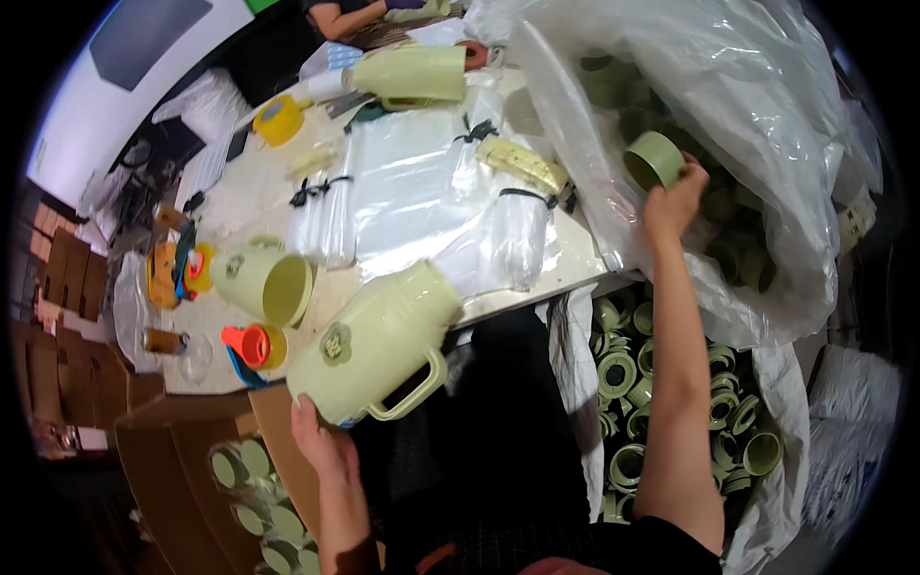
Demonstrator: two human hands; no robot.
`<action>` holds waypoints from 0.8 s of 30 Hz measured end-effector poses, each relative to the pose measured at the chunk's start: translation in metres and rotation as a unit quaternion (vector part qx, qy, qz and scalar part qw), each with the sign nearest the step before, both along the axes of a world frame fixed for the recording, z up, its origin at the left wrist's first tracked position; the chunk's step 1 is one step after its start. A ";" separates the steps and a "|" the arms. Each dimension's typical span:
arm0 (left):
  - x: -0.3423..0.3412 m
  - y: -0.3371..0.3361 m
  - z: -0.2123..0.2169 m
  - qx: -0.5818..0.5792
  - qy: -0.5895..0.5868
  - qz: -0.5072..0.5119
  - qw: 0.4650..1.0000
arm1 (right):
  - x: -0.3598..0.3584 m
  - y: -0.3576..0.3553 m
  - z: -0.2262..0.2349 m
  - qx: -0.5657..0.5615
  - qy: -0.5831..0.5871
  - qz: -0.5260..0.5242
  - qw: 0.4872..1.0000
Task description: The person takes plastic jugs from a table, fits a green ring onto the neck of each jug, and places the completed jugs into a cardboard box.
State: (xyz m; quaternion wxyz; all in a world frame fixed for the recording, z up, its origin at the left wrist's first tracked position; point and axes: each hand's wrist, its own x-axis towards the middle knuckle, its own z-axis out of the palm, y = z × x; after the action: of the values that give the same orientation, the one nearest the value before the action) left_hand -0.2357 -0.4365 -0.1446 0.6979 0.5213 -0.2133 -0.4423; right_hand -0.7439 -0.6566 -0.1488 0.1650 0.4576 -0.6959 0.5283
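Note:
My left hand [324,441] grips the base end of a pale green thermos jug [369,335], tilted with its neck up to the right. The jug has a loop handle on its lower side and a flower mark on its body. At the mouth of a large clear plastic bag [565,105], my right hand [676,201] is closed on a pale green cup [654,160]. More green cups [733,196] lie inside that bag, partly hidden by the plastic.
On the table [522,302] are another green jug [264,283], a green jug body [412,74], stacked clear bags [407,192] and a yellow tape roll [278,120]. A white sack [575,383] holds green ring-shaped parts. A cardboard box [182,460] contains green jugs. Another person [350,19] sits across.

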 end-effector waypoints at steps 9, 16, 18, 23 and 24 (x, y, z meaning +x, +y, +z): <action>-0.023 0.040 -0.013 0.062 0.177 -0.129 0.974 | 0.201 0.202 0.004 -0.007 -0.048 0.394 0.918; -0.010 0.082 -0.017 0.203 0.280 -0.131 0.929 | 0.216 0.207 0.067 0.052 -0.205 0.623 0.753; -0.015 0.067 0.000 0.158 0.159 -0.099 0.969 | 0.221 0.232 0.056 0.051 -0.358 0.523 0.772; 0.004 0.024 0.042 0.040 -0.315 -0.057 0.946 | 0.247 0.297 -0.005 -0.037 -0.366 0.448 0.815; 0.004 0.011 0.053 0.030 -0.529 -0.079 0.845 | 0.232 0.311 -0.018 -0.011 -0.226 0.516 0.826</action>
State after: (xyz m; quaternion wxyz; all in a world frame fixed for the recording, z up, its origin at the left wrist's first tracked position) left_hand -0.2316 -0.4252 -0.0916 0.4261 0.6783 -0.5770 -0.1592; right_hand -0.5118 -0.3455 -0.1671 -0.2883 0.6156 -0.3705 0.6330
